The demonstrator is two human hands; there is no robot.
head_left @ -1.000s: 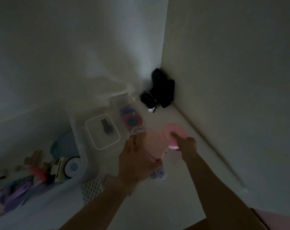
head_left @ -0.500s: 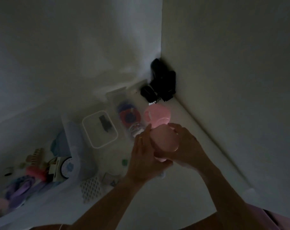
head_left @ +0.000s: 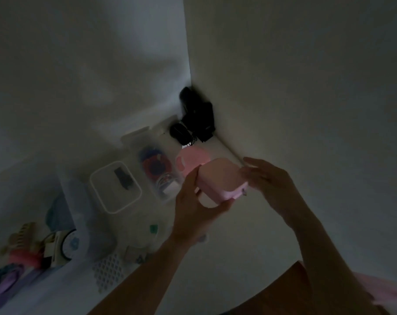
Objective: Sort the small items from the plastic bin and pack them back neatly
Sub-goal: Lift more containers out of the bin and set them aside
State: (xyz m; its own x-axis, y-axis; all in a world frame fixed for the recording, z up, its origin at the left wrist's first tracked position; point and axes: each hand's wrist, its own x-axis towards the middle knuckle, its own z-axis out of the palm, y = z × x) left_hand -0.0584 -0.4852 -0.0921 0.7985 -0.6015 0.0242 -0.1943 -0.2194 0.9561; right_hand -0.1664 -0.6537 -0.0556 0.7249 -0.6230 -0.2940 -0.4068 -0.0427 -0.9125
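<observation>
The scene is dim. My left hand (head_left: pixel 193 208) grips a pink rounded box (head_left: pixel 220 180) from its left and underside, held above the floor. My right hand (head_left: pixel 268 180) touches the box's right side with loosely spread fingers. A round pink lid (head_left: pixel 188 162) lies on the floor just behind the box. The clear plastic bin (head_left: pixel 84 226) stands at the left, with small items beside it: a white-rimmed clear container (head_left: pixel 115 187) and a narrow clear case (head_left: pixel 156 169) of colourful hair ties.
Black devices with cables (head_left: pixel 195 119) sit in the wall corner. Hair clips, a purple item and a small round clock (head_left: pixel 68 246) crowd the lower left. A white perforated piece (head_left: pixel 109 269) and a small green item (head_left: pixel 153 228) lie on the floor.
The right hand left the pink lid on the floor and came to the pink box. Both hands raised and turned the box, now tilted on its side.
</observation>
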